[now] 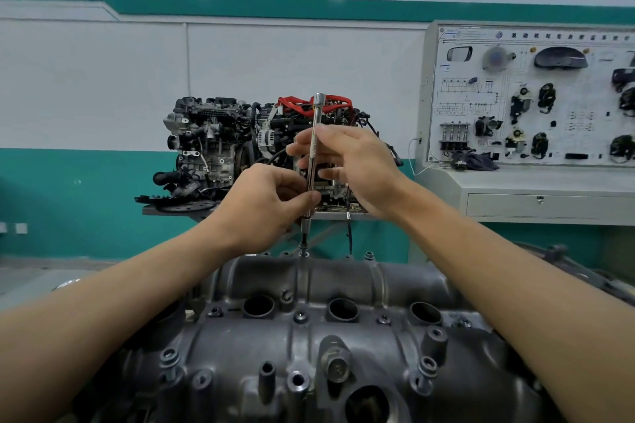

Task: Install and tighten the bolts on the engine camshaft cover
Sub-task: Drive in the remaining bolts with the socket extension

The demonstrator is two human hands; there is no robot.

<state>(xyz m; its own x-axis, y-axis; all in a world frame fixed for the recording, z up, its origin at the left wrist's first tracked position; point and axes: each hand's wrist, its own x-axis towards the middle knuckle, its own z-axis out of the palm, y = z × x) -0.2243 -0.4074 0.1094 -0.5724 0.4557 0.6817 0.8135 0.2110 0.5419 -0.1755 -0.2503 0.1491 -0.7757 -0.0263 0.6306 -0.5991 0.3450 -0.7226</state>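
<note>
L hand point(271, 203), R hand point(354, 165) pinch driver point(313, 151), tip point(304, 240) unclear

Bare left hand point(264, 206) and right hand point(357, 168), bare forearms point(481, 268).

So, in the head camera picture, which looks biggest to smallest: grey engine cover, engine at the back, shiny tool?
1. grey engine cover, though it's nearest the camera.
2. engine at the back.
3. shiny tool.

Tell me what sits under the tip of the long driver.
Below the driver, a bolt head on the camshaft cover's far edge. Its shank and hole are hidden.
</note>
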